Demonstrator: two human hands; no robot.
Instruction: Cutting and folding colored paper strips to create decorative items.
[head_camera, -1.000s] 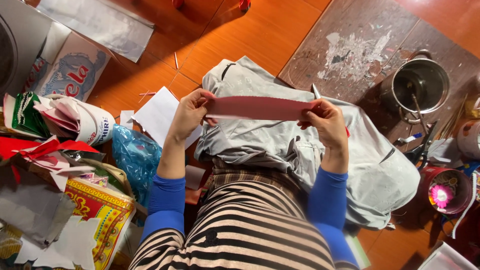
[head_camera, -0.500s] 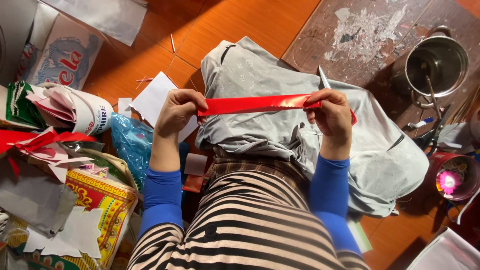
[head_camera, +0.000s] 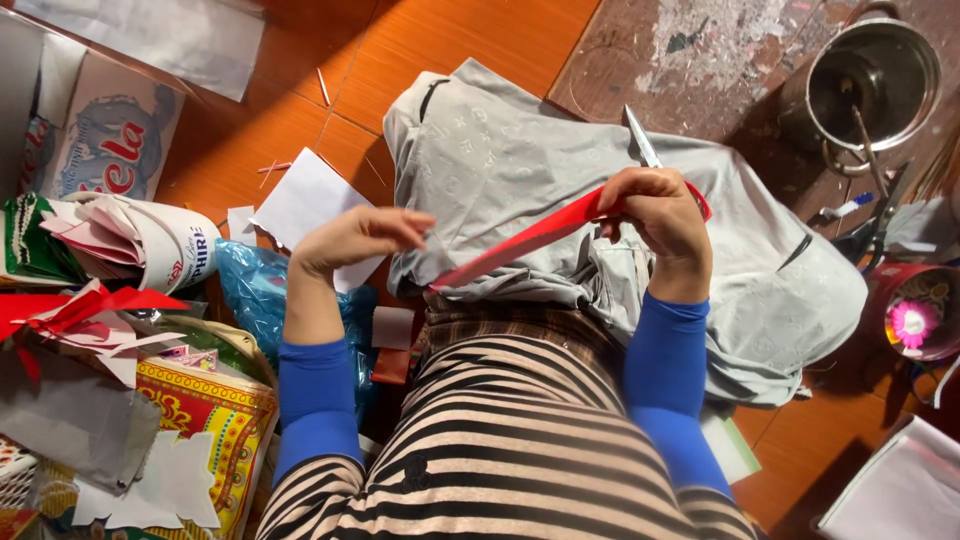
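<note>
My right hand (head_camera: 655, 215) grips one end of a long red paper strip (head_camera: 525, 243) together with a pair of scissors (head_camera: 641, 137) whose blade points up and away. The strip slopes down to the left, its free end over the grey cloth (head_camera: 520, 170) spread on my lap. My left hand (head_camera: 350, 240) hovers just left of that free end with its fingers loosely curled and holds nothing. Both arms wear blue sleeves.
White paper sheet (head_camera: 305, 200) lies on the orange tiled floor beside a blue plastic bag (head_camera: 250, 290). At left sit a cardboard box (head_camera: 105, 150), a paper-filled tub (head_camera: 170, 245) and colourful paper scraps (head_camera: 200, 410). A metal pot (head_camera: 875, 85) stands top right, a red container (head_camera: 915, 310) at right.
My left hand has let go of the red strip, whose left end has dropped. The right hand still holds the other end. The view has shifted slightly.
</note>
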